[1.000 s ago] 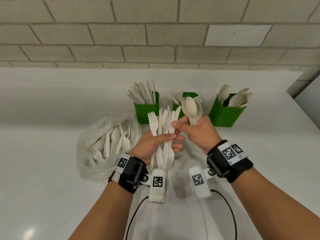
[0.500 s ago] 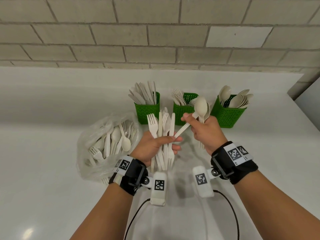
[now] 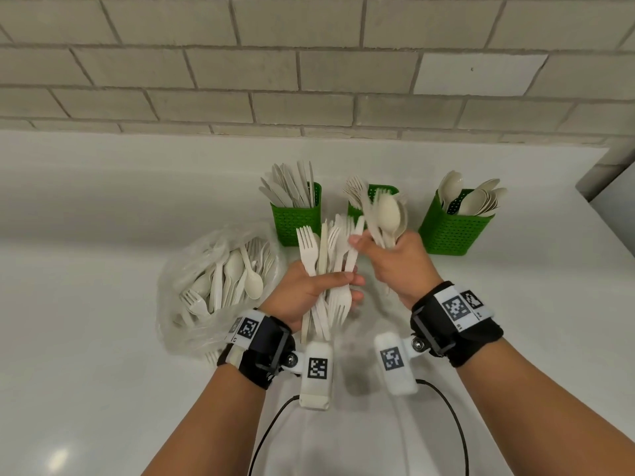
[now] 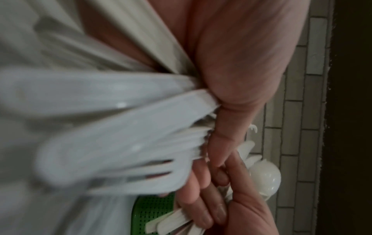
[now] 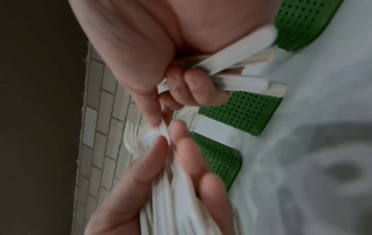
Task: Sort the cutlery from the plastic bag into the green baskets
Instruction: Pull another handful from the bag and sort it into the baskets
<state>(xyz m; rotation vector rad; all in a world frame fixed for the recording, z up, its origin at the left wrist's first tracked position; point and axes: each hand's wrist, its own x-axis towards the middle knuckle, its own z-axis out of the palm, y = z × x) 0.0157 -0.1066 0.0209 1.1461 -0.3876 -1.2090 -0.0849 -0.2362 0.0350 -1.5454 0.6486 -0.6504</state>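
Above the surface (image 3: 103,338), left hand (image 3: 302,290) in a closed grip around a fork bundle (image 3: 326,255); just right, right hand (image 3: 398,262) clutches spoons (image 3: 388,214), thumb and forefinger pinching the bundle.

The right hand (image 5: 145,52) fills the top of the frame, its lower fingers curled round a few pale plastic cutlery handles (image 5: 247,82) that stick out to the right. Its thumb and forefinger pinch the thin edge of another white plastic piece (image 5: 164,127), blurred by motion. From below, the left hand (image 5: 153,190) reaches up with straight fingers laid along a blurred bundle of white plastic forks (image 5: 141,139), tines towards the grey tiled wall (image 5: 100,127). Behind stand three green perforated plastic baskets (image 5: 239,111) on a white counter (image 5: 312,143).
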